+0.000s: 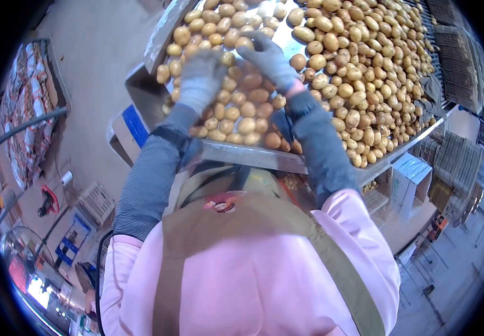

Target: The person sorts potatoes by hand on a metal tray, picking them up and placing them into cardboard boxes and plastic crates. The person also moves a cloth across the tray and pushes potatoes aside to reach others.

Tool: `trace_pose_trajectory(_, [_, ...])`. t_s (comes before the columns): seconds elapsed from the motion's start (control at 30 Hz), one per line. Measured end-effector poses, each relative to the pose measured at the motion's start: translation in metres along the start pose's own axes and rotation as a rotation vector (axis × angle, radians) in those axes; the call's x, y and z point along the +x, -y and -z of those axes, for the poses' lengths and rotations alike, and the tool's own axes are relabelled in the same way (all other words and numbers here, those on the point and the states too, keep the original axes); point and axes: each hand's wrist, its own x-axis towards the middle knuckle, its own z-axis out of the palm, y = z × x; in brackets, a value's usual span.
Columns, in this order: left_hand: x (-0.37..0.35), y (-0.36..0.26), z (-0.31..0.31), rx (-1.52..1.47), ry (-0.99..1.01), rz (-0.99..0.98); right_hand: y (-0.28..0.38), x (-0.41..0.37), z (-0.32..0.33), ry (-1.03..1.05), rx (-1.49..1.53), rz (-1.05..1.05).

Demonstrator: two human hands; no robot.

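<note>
Nearest the apron [225, 215], the front rim of the bench [253, 157] looks low, so a forearm dragged backward might tip the potatoes [247, 125] lying against it over the edge. The right sleeve [320, 143] passes just beside the heap [365, 73]; an outward swing of that elbow could set it rolling. Farther in, potatoes lie close together around both gloved hands, and a quick sweep could knock or bruise neighbours, or a glove slip on smooth skins. The left hand [201, 78] is over the potatoes, but motion blur smears its fingers, so I cannot tell whether it holds anything. The right hand [267, 56] has its thumb and fingers parted about one potato near the far part of the bench; whether that one is gripped is unclear. Both forearms hide potatoes below them, the lower layers are covered, and glare washes out the bare metal. The bench's far end is cut off, and the stacked crates [460, 67] beyond are distorted at the lens edge.
</note>
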Motion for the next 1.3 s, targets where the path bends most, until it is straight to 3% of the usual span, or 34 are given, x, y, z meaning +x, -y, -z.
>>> trace_pose_trajectory(0.07, [-0.025,-0.023,-0.029,-0.012,-0.043,-0.148,0.020,-0.036,0.022,0.102,0.777,-0.154])
trace_pose_trajectory(0.13, [-0.048,-0.033,-0.046,0.165,-0.023,-0.328,0.023,-0.070,0.039,0.267,1.349,-0.172])
trace_pose_trajectory(0.23, [-0.070,-0.031,-0.071,0.076,-0.104,-0.401,0.039,-0.124,0.055,0.101,1.433,-0.093])
trace_pose_trajectory(0.3, [-0.070,-0.023,-0.075,0.129,-0.022,-0.392,0.033,-0.169,0.055,-0.269,0.628,0.201])
trace_pose_trajectory(0.33, [-0.064,-0.019,-0.072,0.151,-0.044,-0.517,0.009,-0.188,0.059,-0.202,1.470,0.018])
trace_pose_trajectory(0.37, [-0.058,-0.005,-0.081,0.155,-0.017,-0.552,0.023,-0.224,0.060,-0.529,1.069,-0.072])
trace_pose_trajectory(0.4, [-0.051,0.010,-0.091,0.230,0.010,-0.502,0.021,-0.262,0.065,-0.599,0.913,-0.161])
trace_pose_trajectory(0.43, [-0.054,-0.002,-0.083,0.140,0.001,-0.563,-0.009,-0.298,0.066,-0.922,0.172,0.011])
trace_pose_trajectory(0.5, [-0.056,-0.011,-0.066,0.035,0.028,-0.609,-0.059,-0.377,0.046,-1.294,0.199,-0.167])
trace_pose_trajectory(0.53, [-0.055,-0.011,-0.063,0.011,0.056,-0.608,-0.060,-0.421,0.041,-1.342,1.046,-0.425])
trace_pose_trajectory(0.57, [-0.055,-0.011,-0.062,-0.004,0.059,-0.611,-0.038,-0.464,0.052,-1.414,1.018,-0.658])
trace_pose_trajectory(0.6, [-0.057,-0.009,-0.063,0.041,0.063,-0.600,-0.033,-0.505,0.049,-1.622,1.017,-0.568])
trace_pose_trajectory(0.67, [-0.059,-0.016,-0.058,0.048,0.108,-0.539,-0.150,-0.656,0.037,-1.797,0.810,-0.455])
trace_pose_trajectory(0.7, [-0.060,-0.020,-0.056,0.042,0.106,-0.550,-0.132,-0.698,0.057,-1.781,0.594,-0.594])
trace_pose_trajectory(0.77, [-0.064,-0.019,-0.049,0.040,0.101,-0.570,-0.063,-0.749,0.093,-1.260,-0.264,-1.352])
trace_pose_trajectory(0.8, [-0.062,-0.013,-0.049,-0.112,0.162,-0.527,-0.044,-0.764,0.108,-1.147,-0.378,-1.503])
trace_pose_trajectory(0.87, [-0.058,0.008,-0.049,-0.416,0.267,-0.419,-0.075,-0.814,0.107,-1.741,0.112,-0.898])
trace_pose_trajectory(0.9, [-0.062,0.015,-0.048,-0.445,0.189,-0.413,-0.095,-0.817,0.118,-1.930,0.384,-0.538])
trace_pose_trajectory(0.93, [-0.062,0.028,-0.041,-0.448,0.083,-0.389,-0.114,-0.770,0.133,-1.946,0.548,-0.429])
trace_pose_trajectory(0.97, [-0.062,0.045,-0.026,-0.078,-0.082,-0.455,-0.130,-0.723,0.146,-1.960,0.712,-0.323])
trace_pose_trajectory(1.0, [-0.077,0.024,-0.009,-0.382,-0.152,-0.224,-0.114,-0.654,0.142,-1.857,0.715,-0.480])
trace_pose_trajectory(1.03, [-0.082,0.036,-0.012,-0.792,-0.270,-0.059,-0.108,-0.580,0.131,-1.700,0.513,-0.528])
trace_pose_trajectory(1.07, [-0.081,0.066,-0.003,-0.096,-0.428,-0.098,-0.095,-0.512,0.114,-1.537,0.307,-0.532])
trace_pose_trajectory(1.1, [-0.081,0.076,-0.006,-0.169,-0.516,0.079,-0.068,-0.443,0.091,-1.291,0.165,-0.489])
trace_pose_trajectory(1.17, [-0.075,0.124,-0.020,-0.664,-0.316,0.347,-0.064,-0.362,0.037,-0.835,-0.244,-0.306])
trace_pose_trajectory(1.2, [-0.085,0.125,-0.031,-0.977,-0.205,0.455,-0.054,-0.324,0.021,-0.565,-0.426,-0.112])
trace_pose_trajectory(1.27, [-0.098,0.054,-0.007,-1.481,-0.019,0.643,-0.026,-0.251,-0.016,-0.235,-0.509,0.155])
trace_pose_trajectory(1.3, [-0.101,0.071,-0.015,-1.615,-0.009,0.673,-0.011,-0.230,-0.036,-0.064,-0.668,0.177])
